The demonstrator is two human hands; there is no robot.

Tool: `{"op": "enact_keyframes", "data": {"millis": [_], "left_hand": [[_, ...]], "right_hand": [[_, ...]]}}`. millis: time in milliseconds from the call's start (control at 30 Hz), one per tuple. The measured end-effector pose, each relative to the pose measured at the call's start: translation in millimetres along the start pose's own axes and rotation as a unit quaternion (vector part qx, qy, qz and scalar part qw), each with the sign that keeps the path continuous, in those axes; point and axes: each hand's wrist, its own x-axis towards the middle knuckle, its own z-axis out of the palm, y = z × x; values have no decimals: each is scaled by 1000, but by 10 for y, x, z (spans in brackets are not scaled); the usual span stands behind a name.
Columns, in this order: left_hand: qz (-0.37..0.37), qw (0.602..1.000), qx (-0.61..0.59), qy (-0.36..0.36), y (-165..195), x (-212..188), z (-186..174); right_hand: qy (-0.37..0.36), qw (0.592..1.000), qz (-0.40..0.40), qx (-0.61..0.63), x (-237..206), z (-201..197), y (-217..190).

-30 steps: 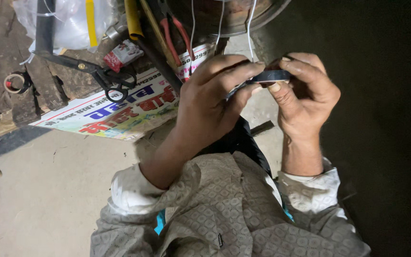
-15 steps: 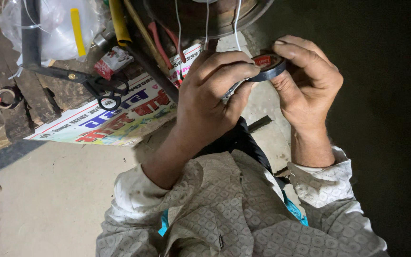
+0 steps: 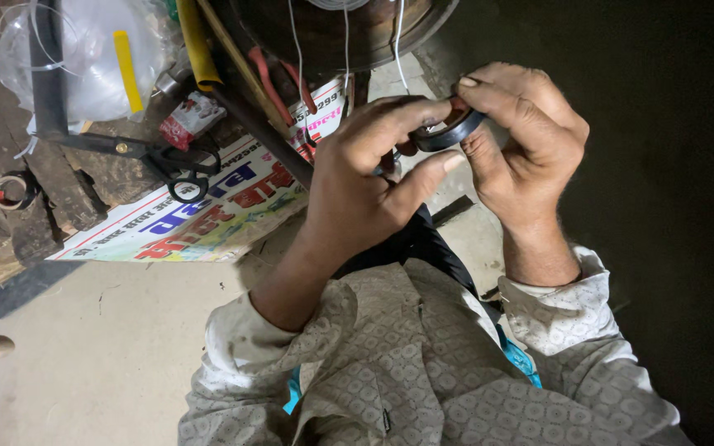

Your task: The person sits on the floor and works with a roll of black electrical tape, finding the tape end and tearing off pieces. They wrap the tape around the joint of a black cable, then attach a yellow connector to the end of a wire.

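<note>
Concrete floor (image 3: 84,355) with a printed sheet (image 3: 208,211), scissors (image 3: 171,161) and a plastic bag (image 3: 92,58) beside a round metal housing (image 3: 349,29). Both hands hold 1 dark tape roll (image 3: 448,132) just below the housing: right hand (image 3: 522,149) pinches its rim, left hand (image 3: 373,177) closes thumb and forefinger on its near edge.
</note>
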Motion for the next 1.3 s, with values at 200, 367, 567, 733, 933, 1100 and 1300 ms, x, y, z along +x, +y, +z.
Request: {"op": "enact_keyframes", "data": {"millis": [200,367,567,733,933,1100,1300], "left_hand": [[-65,990,-123,-30,-104,-6,11],[-73,965,-242,-75,-155,-23,45],[-86,959,-255,-92,-127,-12,68],[-140,965,-205,-84,-79,23,133],[-89,968,-218,-87,-90,14,137],[-52,975,-190,-98,-108,16,121],[-105,966,-228,-69,-52,12,180]], "right_hand": [[-1,998,61,21,-79,-59,23],[18,988,112,107,-132,-75,114],[37,989,107,94,-86,-72,63],[27,999,39,-10,-4,-91,-35],[34,999,30,12,-23,-103,-15],[36,994,84,58,-66,-120,17],[47,999,12,-12,-8,-110,-6]]}}
